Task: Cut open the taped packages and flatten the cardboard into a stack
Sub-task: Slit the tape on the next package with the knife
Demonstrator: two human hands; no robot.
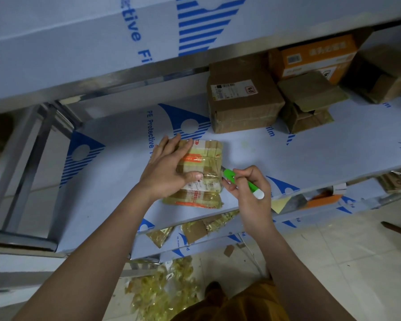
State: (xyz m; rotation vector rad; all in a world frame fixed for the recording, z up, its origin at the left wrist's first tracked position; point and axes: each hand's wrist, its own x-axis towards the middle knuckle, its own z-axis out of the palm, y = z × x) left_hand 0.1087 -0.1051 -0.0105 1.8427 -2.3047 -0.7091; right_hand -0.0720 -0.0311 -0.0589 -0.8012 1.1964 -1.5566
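Note:
A flat cardboard package (204, 158) wrapped in yellowish tape with orange labels lies on the film-covered shelf (116, 181), close to its front edge. My left hand (169, 167) lies over the package's left half, fingers spread and thumb pressing its top. My right hand (248, 188) grips a green utility knife (239, 181) with a white end. The knife's tip touches the package's right edge. Farther back on the shelf stand a taped brown box (243, 100) and a smaller opened box (308, 103).
An orange-and-white carton (315, 56) and more brown boxes (384, 75) stand at the back right. Cut tape and cardboard scraps (195, 230) lie on the lower shelf, and a heap of peeled tape (162, 288) on the tiled floor. An upper shelf (79, 42) overhangs.

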